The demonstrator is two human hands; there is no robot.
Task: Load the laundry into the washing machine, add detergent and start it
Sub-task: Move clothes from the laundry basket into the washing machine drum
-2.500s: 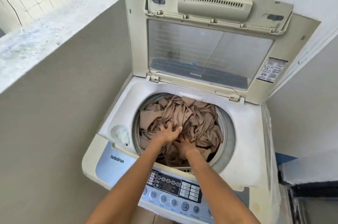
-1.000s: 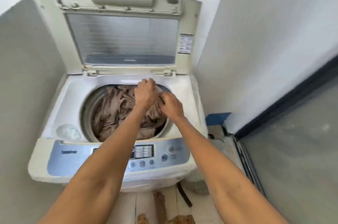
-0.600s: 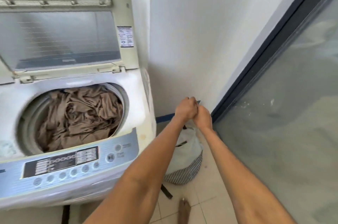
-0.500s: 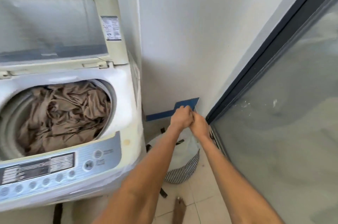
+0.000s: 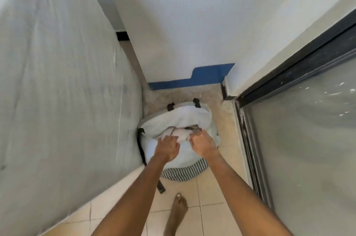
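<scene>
A white laundry bag (image 5: 194, 118) with a striped base and black straps stands on the tiled floor, against the side of the washing machine (image 5: 67, 81). Only the machine's plastic-wrapped side panel shows; its tub and controls are out of view. Pale pinkish-white laundry (image 5: 182, 133) lies in the bag's mouth. My left hand (image 5: 167, 147) and my right hand (image 5: 202, 143) reach down into the opening side by side. The fingers of both curl onto the pale laundry.
A dark-framed glass sliding door (image 5: 308, 139) runs along the right. A white wall with a blue skirting strip (image 5: 192, 79) closes the corner behind the bag. My bare foot (image 5: 178, 210) stands on the beige tiles just in front of the bag.
My hands left the brown clothes in the tub, swung right and went down into the laundry bag. My view dropped from the machine's top to the floor corner.
</scene>
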